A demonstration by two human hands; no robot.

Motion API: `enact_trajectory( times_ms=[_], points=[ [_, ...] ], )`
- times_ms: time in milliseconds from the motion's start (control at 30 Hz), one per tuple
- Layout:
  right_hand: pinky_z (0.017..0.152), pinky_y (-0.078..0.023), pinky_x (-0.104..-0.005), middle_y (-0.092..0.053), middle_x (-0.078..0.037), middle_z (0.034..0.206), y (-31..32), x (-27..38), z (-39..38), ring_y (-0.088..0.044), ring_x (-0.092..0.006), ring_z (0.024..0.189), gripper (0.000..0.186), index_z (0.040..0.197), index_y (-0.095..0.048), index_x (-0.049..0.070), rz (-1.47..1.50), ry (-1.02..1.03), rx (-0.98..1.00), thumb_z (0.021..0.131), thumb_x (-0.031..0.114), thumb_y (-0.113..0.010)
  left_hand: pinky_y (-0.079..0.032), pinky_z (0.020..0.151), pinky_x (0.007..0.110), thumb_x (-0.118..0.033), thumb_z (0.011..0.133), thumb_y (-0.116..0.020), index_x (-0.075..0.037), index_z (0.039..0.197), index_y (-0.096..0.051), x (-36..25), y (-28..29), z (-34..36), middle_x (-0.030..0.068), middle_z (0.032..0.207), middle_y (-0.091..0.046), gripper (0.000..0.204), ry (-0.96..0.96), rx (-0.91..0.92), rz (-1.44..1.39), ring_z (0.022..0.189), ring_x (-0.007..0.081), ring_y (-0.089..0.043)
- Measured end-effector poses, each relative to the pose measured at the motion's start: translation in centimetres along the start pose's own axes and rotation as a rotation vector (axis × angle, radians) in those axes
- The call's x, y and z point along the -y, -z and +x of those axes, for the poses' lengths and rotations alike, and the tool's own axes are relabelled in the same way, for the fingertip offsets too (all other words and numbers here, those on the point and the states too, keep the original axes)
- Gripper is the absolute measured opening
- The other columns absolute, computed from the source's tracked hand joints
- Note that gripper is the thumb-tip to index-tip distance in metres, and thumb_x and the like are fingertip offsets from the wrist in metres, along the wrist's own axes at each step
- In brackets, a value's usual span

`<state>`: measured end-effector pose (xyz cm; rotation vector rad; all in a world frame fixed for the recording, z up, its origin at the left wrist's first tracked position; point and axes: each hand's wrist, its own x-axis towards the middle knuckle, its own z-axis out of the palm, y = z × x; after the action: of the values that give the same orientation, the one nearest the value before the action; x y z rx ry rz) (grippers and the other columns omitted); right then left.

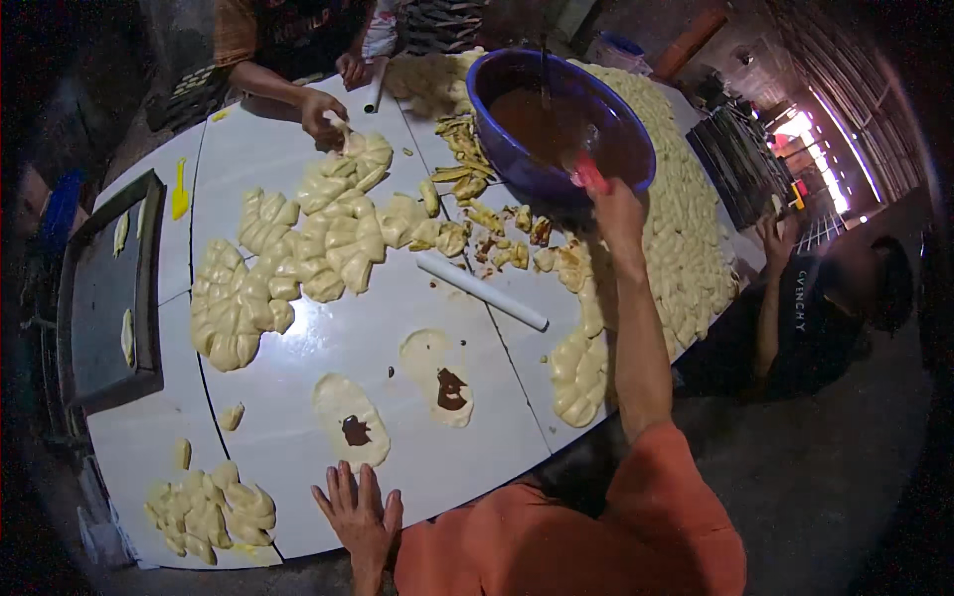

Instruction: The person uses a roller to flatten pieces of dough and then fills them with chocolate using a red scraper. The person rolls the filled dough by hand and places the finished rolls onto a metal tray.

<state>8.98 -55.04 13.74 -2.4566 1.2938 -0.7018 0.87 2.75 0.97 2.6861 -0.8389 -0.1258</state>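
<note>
My left hand (360,517) rests at the table's near edge, fingers spread, holding nothing. It lies just below a flattened dough oval (336,394) with a dark brown dab of filling (356,430) on it. To the right of that is a second dough oval (422,353), likewise dabbed with brown. My right arm reaches far forward, and my right hand (618,211) grips a red-handled utensil (589,173) at the near rim of a large blue basin (497,149). Brown filling (537,119) covers the basin's inside. The utensil's working end is hard to make out.
A white rolling tube (482,290) lies mid-table beside dough pieces (343,238) and yellow-brown strips (465,149). More dough (681,219) spreads along the right. At left are a dark tray (104,298) and a yellow scraper (180,199). A co-worker's hand (323,117) holds dough across the table; another person (805,308) is at right.
</note>
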Motion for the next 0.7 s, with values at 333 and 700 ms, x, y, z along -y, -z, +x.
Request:
enact_trajectory(
  times_ms=[333, 700],
  points=[
    [0.07, -0.057, -0.0516, -0.073, -0.018, 0.086, 4.9, -0.2, -3.2, -0.072, -0.0406, 0.08, 0.015, 0.097, -0.068, 0.004, -0.634, 0.734, -0.011, 0.095, 0.015, -0.058, -0.014, 0.12, 0.07, -0.036, 0.088, -0.07, -0.005, 0.142, -0.056, -0.7, 0.2, 0.4, 0.0264, 0.151, -0.046, 0.063, 0.003, 0.003, -0.073, 0.146, 0.046, -0.036],
    [0.056, -0.047, -0.0373, -0.064, -0.008, 0.065, 6.5, -3.5, -3.8, -0.062, -0.0196, 0.057, 0.039, 0.095, -0.068, 0.003, 0.292, -0.075, 0.267, 0.097, 0.042, -0.065, -0.014, 0.119, 0.07, -0.039, 0.092, -0.068, -0.006, 0.139, -0.06, -0.7, 0.7, 0.7, 0.025, 0.148, -0.05, 0.058, -0.009, 0.013, -0.059, 0.143, 0.0457, -0.039]
  ],
)
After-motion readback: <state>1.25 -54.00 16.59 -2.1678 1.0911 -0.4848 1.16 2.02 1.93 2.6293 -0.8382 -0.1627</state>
